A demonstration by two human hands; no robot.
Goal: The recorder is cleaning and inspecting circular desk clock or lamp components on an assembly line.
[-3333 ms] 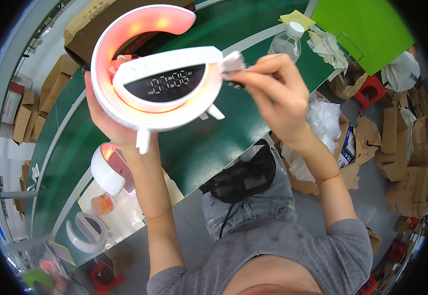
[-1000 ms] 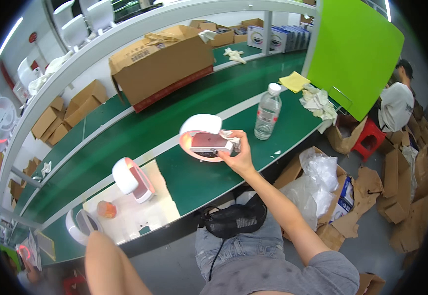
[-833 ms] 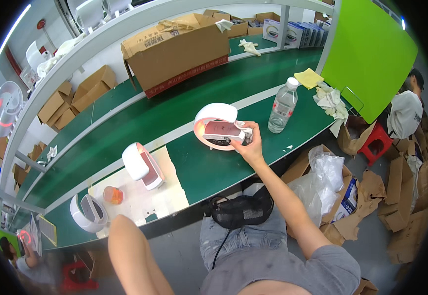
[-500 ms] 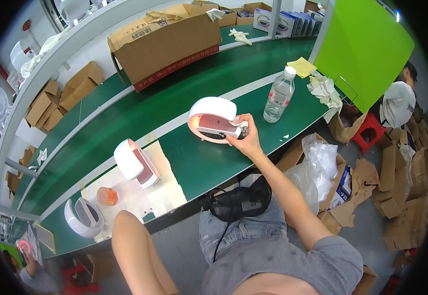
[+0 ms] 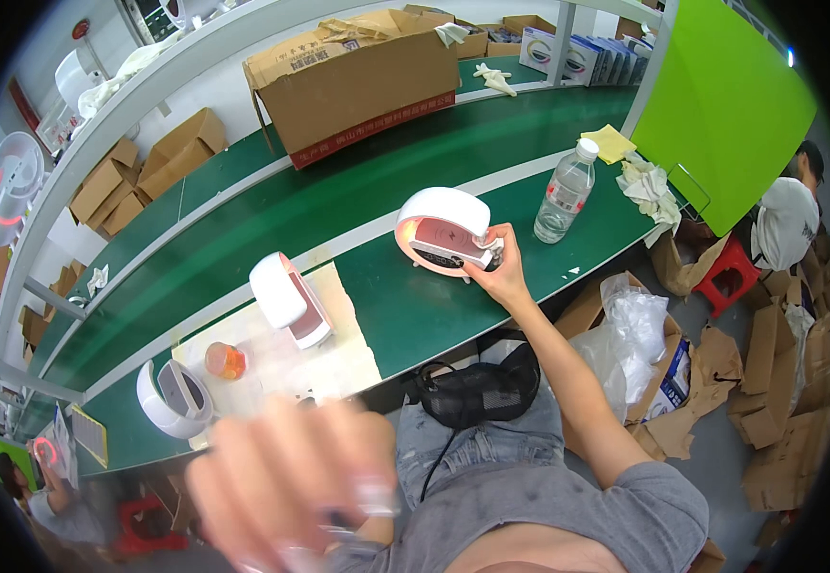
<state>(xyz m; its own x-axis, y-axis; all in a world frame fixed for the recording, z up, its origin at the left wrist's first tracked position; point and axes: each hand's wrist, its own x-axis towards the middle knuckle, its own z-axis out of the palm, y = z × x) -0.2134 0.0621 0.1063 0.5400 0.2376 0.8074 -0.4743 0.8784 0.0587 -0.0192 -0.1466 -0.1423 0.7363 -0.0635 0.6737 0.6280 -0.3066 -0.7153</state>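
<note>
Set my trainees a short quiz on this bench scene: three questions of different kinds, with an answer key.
1. Multiple choice: what stands on the green bench, to the right of the lit lamp that the right hand holds?
A) a large cardboard box
B) a clear bottle
C) a red stool
2. True or false: the left hand is touching the clear bottle.
3. Short answer: what does the orange jar rest on?

Key:
1. B.
2. False; the left hand shows blurred, near the camera, apart from the bottle.
3. A pale sheet on the bench.
</note>
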